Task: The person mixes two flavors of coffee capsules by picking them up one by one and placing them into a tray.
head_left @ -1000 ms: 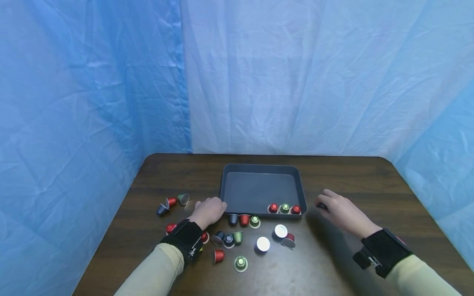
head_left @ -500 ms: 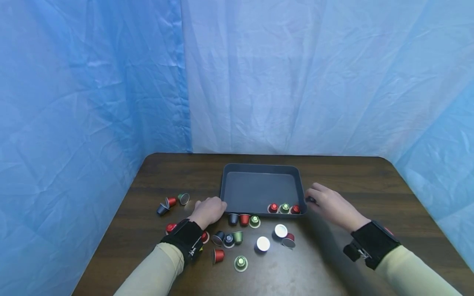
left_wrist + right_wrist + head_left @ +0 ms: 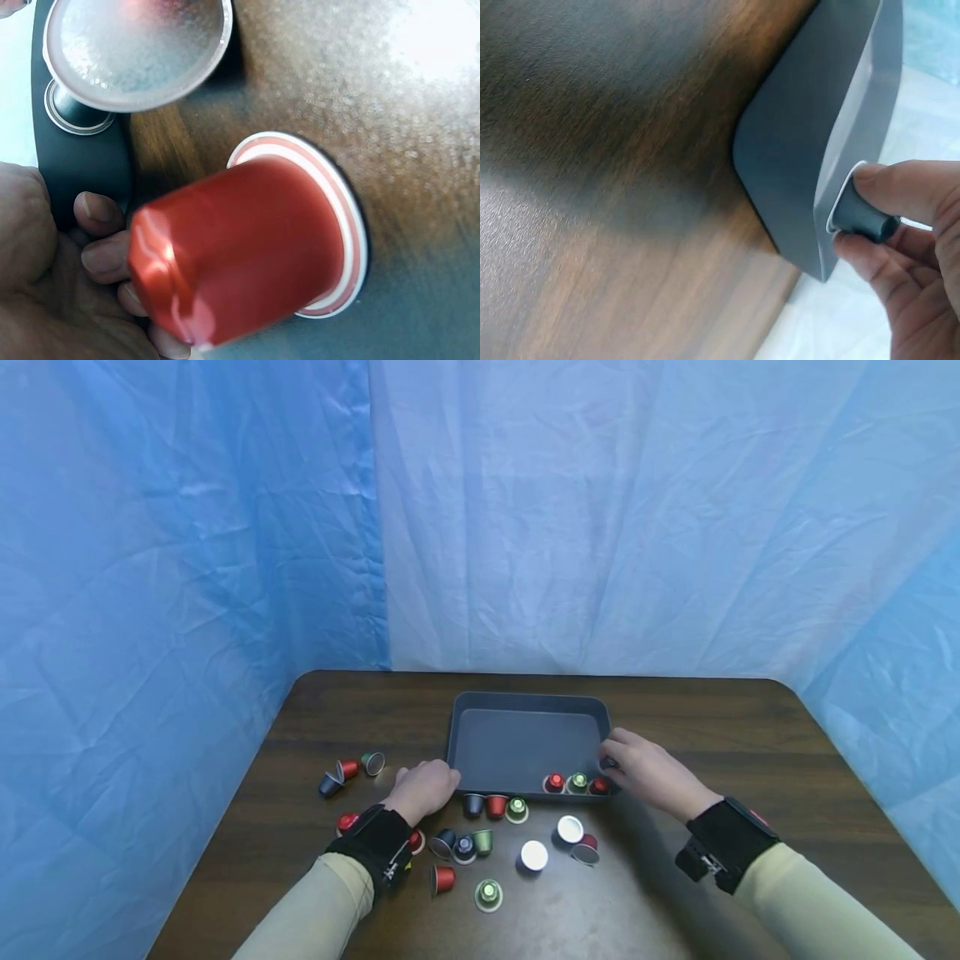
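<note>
Dark capsule (image 3: 864,214), one, small: pinched between the thumb and fingers of the right hand (image 3: 652,770), at the right side of the tray near its front corner, rim turned toward the wall; contact with the wall could not be told.

Tray (image 3: 528,743), one, dark grey, shallow, rectangular: lay on the tabletop (image 3: 697,714). Inside, along the front wall at the right, a row of three capsules: inner red capsule (image 3: 554,783), green capsule (image 3: 577,782), corner red capsule (image 3: 599,786).

Left hand (image 3: 422,787), one: fingers at the tray's front left corner; whether they gripped it could not be told.

Just before the tray, left of its middle, side by side: black capsule (image 3: 473,805), bright red capsule (image 3: 497,806), upright green capsule (image 3: 517,810).

Two capsules with white faces up: upper white-faced capsule (image 3: 570,829), lower white-faced capsule (image 3: 534,856).

Backdrop: blue sheeting (image 3: 525,518), creased, behind the tabletop.
</note>
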A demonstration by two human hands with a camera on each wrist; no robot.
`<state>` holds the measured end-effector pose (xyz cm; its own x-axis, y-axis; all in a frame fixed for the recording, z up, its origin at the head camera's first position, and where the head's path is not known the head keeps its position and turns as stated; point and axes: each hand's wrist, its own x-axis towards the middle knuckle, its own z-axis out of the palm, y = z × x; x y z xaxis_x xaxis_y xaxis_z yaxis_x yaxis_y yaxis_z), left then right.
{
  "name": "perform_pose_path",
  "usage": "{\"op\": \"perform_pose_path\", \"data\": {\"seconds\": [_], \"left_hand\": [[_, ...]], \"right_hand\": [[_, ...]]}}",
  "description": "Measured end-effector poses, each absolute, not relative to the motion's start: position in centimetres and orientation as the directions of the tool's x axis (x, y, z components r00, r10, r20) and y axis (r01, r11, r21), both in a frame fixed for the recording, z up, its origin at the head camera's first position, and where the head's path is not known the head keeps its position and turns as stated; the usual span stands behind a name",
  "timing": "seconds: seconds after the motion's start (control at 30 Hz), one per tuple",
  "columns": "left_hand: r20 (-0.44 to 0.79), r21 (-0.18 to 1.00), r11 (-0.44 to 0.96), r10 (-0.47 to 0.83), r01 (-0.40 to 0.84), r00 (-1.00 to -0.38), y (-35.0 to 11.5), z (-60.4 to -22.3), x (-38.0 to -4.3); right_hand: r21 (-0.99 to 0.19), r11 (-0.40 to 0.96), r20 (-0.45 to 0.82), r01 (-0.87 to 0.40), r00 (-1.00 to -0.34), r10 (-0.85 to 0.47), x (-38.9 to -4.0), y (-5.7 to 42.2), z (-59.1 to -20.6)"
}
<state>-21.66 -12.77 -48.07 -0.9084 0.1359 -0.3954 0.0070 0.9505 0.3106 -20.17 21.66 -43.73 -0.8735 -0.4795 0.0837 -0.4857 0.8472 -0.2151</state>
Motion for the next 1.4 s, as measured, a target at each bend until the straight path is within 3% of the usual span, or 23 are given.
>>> {"op": "perform_pose_path", "data": {"seconds": [0.6, 1.17, 1.4], "left_hand": [[-0.390, 0.271, 0.962, 0.138, 0.029, -0.910, -12.6, -48.1, -21.6], [-0.378, 0.274, 0.961, 0.130, 0.023, -0.917, -12.8, -47.9, -21.3], [-0.373, 0.278, 0.960, 0.126, 0.018, -0.919, -13.0, -48.1, -21.4]], "right_hand": [[-0.193, 0.850, 0.008, -0.491, -0.867, -0.499, -21.5, 20.5, -44.7], [-0.080, 0.824, 0.061, -0.561, -0.828, -0.558, -22.0, 20.1, -45.8], [-0.091, 0.846, 0.053, -0.526, -0.850, -0.523, -22.0, 20.3, -46.3]]}}
